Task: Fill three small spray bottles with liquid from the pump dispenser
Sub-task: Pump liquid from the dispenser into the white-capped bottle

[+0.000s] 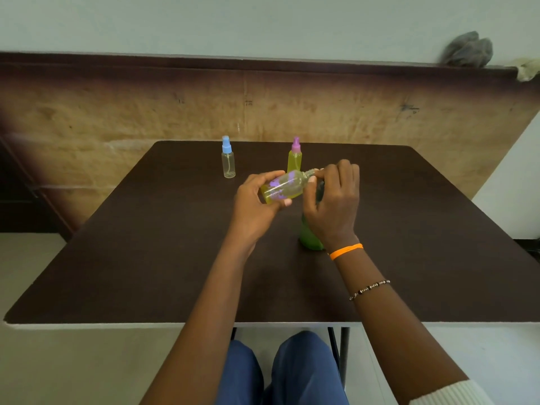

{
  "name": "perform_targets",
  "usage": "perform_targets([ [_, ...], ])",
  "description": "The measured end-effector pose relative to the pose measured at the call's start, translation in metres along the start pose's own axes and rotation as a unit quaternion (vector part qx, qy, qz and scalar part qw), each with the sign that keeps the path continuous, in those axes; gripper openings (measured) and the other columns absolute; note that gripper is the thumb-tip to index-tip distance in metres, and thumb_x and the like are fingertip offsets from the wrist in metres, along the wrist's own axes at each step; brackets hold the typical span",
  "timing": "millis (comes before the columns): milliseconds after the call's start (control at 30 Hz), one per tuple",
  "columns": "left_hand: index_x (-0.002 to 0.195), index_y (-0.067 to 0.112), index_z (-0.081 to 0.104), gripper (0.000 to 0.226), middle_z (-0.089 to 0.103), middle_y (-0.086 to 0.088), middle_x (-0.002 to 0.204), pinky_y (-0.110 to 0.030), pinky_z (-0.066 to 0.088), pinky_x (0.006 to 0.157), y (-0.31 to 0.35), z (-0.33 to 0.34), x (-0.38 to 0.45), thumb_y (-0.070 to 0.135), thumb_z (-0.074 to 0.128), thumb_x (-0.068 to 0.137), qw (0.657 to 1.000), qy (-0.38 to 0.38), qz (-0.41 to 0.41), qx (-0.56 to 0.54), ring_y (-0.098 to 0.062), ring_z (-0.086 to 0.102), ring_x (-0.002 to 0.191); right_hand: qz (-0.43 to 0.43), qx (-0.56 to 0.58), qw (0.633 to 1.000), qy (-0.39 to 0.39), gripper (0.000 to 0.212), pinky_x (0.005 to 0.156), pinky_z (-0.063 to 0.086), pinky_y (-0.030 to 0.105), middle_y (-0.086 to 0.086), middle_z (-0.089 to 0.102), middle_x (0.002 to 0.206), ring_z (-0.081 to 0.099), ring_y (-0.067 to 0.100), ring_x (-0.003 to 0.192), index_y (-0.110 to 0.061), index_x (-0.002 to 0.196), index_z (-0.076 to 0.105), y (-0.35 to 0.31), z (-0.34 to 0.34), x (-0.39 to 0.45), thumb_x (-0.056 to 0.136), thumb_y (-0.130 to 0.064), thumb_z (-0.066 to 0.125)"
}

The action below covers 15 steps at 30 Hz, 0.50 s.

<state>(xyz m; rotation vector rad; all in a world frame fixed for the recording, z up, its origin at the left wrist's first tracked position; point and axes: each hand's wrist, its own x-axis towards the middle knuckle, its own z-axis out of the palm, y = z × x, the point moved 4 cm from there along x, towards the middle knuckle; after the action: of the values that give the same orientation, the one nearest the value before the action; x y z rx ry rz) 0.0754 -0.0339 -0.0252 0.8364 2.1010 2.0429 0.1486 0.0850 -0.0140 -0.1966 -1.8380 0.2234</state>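
Above the dark brown table [146, 244], the left hand [257, 206] grips the base of a small clear plastic spray bottle holding yellow-green liquid [287, 185], tilted nearly on its side with its neck toward the right. The right hand [333, 200] pinches that neck with thumb and fingertips, curled over a green pump dispenser [309, 238] (mostly hidden beneath the wrist). Farther back stand a clear blue-capped spray bottle [228, 160] and, well apart to its right, a yellow-filled pink-capped spray bottle [294, 159].
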Motion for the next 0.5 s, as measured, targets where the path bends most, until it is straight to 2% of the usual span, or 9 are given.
perform_targets([
  [167,0.110,0.024,0.063,0.052,0.062,-0.008,0.114,-0.032,0.053,0.089,0.002,0.002,0.001,-0.004,0.076,0.068,1.000,-0.004,-0.002,-0.007,-0.012,0.062,0.101,0.044,0.019,0.999,-0.018,0.028,0.063,0.034,0.034,0.013,0.048,0.072,0.040,0.026,0.070,-0.004,0.068,0.050,-0.003,-0.006,0.017,0.090,-0.021,0.049],
  [333,0.107,0.027,0.063,0.053,0.063,-0.008,0.113,-0.026,0.053,0.085,-0.001,0.003,0.000,-0.007,0.074,0.068,1.000,0.008,-0.003,-0.007,-0.009,0.062,0.097,0.002,-0.010,1.000,-0.011,0.025,0.061,0.034,0.036,0.014,0.047,0.072,0.039,0.027,0.068,-0.002,0.071,0.053,0.002,0.000,0.004,0.089,-0.018,0.050],
  [500,0.112,0.024,0.063,0.053,0.062,-0.004,0.112,-0.025,0.052,0.087,-0.001,0.001,0.000,-0.005,0.075,0.069,1.000,-0.001,-0.009,-0.004,-0.007,0.061,0.098,0.005,0.003,1.000,-0.015,0.027,0.061,0.033,0.035,0.014,0.046,0.071,0.039,0.026,0.067,-0.003,0.068,0.050,0.001,-0.002,0.011,0.090,-0.018,0.049],
])
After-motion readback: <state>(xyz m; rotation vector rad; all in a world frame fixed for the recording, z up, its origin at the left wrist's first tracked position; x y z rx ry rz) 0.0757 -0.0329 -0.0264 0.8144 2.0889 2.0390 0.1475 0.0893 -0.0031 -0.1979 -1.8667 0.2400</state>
